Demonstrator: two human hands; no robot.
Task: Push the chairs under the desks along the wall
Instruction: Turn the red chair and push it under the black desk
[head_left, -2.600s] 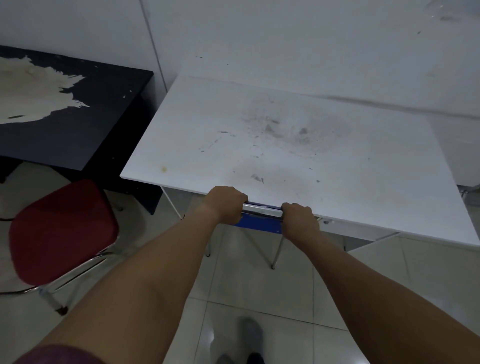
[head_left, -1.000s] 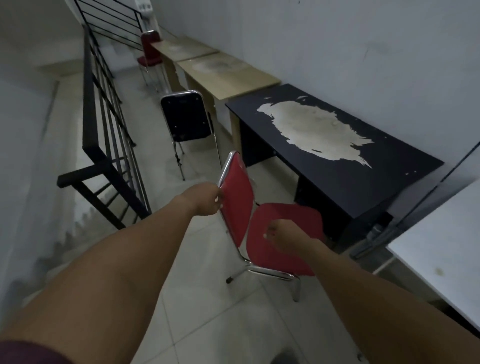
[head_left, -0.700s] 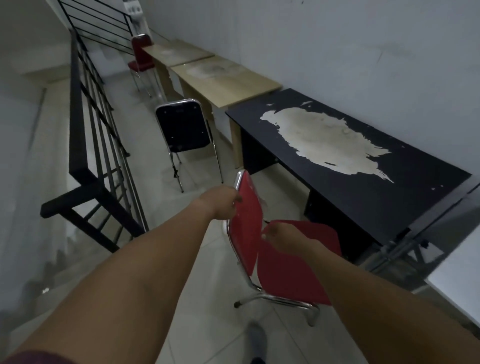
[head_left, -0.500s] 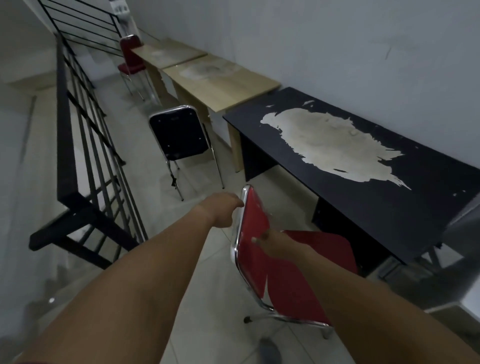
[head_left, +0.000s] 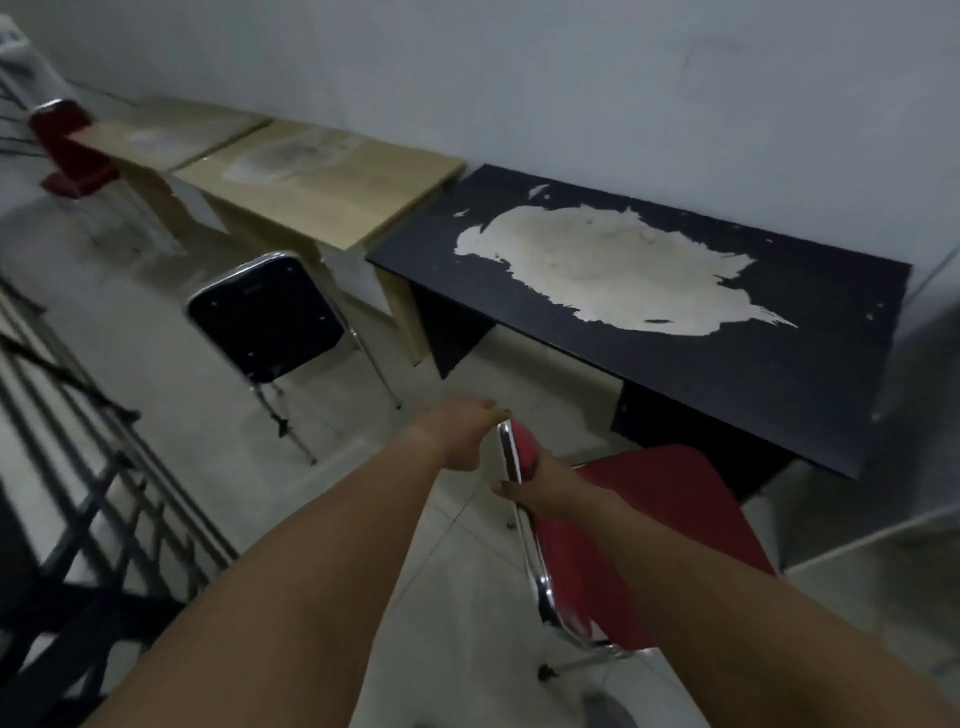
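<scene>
A red chair (head_left: 670, 499) with a chrome frame stands on the floor in front of the black desk (head_left: 727, 358), whose top has a large worn pale patch. Its seat points toward the desk and sits just outside the desk's front edge. My left hand (head_left: 462, 431) is at the top of the chair's backrest, fingers curled against its chrome edge. My right hand (head_left: 535, 483) grips the backrest from the seat side, with the thumb over the chrome rim.
A black chair (head_left: 265, 317) stands out from the near wooden desk (head_left: 332, 182). Another red chair (head_left: 67, 145) stands by the far wooden desk (head_left: 150, 135). A black stair railing (head_left: 67, 499) runs along the left. Part of a white desk (head_left: 924, 415) shows at the right.
I left the blue chair under the white desk and turned left to the red chair. Both hands took its backrest, and the view swung until the desks lie across the frame.
</scene>
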